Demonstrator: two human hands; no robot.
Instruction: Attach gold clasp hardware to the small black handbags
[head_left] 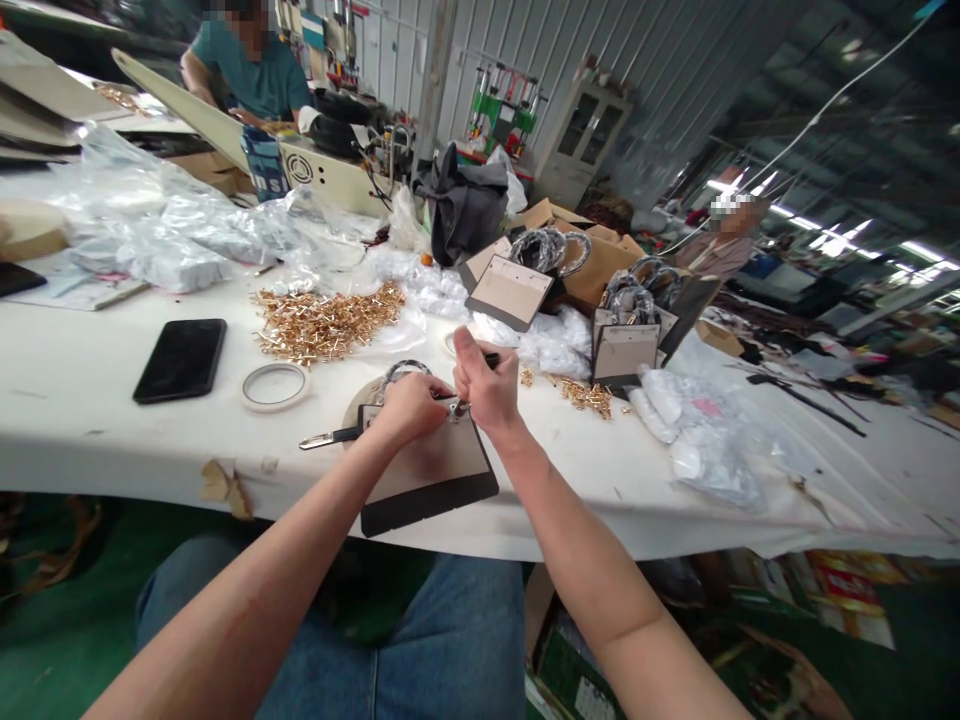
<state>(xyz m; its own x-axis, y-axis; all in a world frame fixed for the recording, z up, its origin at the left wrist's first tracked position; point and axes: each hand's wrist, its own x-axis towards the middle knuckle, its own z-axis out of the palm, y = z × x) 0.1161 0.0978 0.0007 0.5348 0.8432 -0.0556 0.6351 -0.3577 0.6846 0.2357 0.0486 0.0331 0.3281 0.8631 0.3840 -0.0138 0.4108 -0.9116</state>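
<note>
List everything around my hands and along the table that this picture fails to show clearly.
All in the head view:
- Dark-ended tool: mostly hidden by the right hand gripping it.
- Beige-and-black panel: upper edge partly behind the left hand and the right.
- Small gold pieces: too small and heaped to count.
- Dark flat object: cut off by the left edge.

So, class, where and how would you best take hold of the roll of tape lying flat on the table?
Probably by the near rim of the roll of tape, coming down from the near side: thumb outside, a finger in the hole. It lies flat, an open ring, while the gold-coloured pieces heap up behind it and the phone lies to its left.
</note>
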